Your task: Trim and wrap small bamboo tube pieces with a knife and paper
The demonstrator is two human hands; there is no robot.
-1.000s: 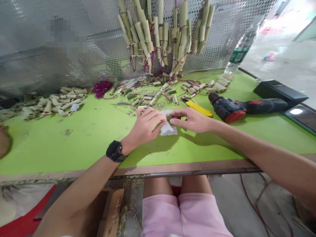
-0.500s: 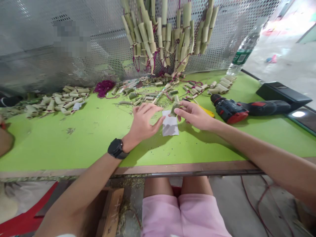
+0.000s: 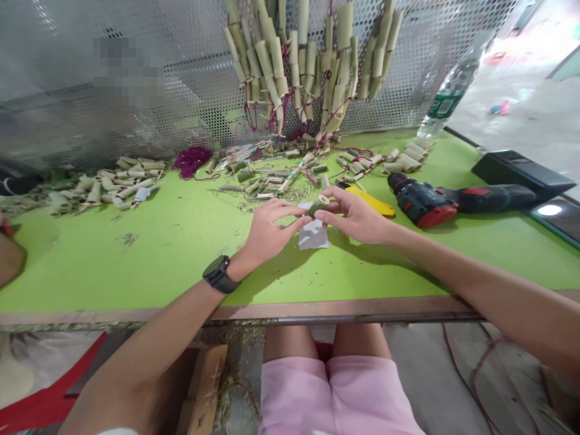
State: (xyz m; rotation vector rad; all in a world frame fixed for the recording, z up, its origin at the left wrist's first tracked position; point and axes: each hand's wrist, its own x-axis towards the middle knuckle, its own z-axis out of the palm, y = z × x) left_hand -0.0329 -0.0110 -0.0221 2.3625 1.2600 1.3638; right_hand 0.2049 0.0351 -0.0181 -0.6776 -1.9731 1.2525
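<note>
A short green bamboo piece (image 3: 316,207) with a pale hollow end is held between my hands. My right hand (image 3: 357,216) grips its right side with thumb and fingers. From the left, the thumb and fingertips of my left hand (image 3: 275,225) close on its other end, where the exact contact is partly hidden. Directly below lies a small white sheet of paper (image 3: 312,238) on the green tabletop. Just past my right hand is a yellow-handled tool (image 3: 372,202), its far end hidden in the clutter.
A cordless drill (image 3: 423,202) lies to the right, near a black box (image 3: 521,175) and a phone (image 3: 559,220). Bamboo offcuts (image 3: 118,184), purple string (image 3: 191,163) and a water bottle (image 3: 446,99) stand further back. Strung bamboo tubes (image 3: 294,66) hang against the mesh panel. Someone's arm (image 3: 9,257) shows at far left.
My left hand has moved right, from apart to touching the bamboo piece. The piece has tilted in my right hand, so its hollow end now shows at the upper right.
</note>
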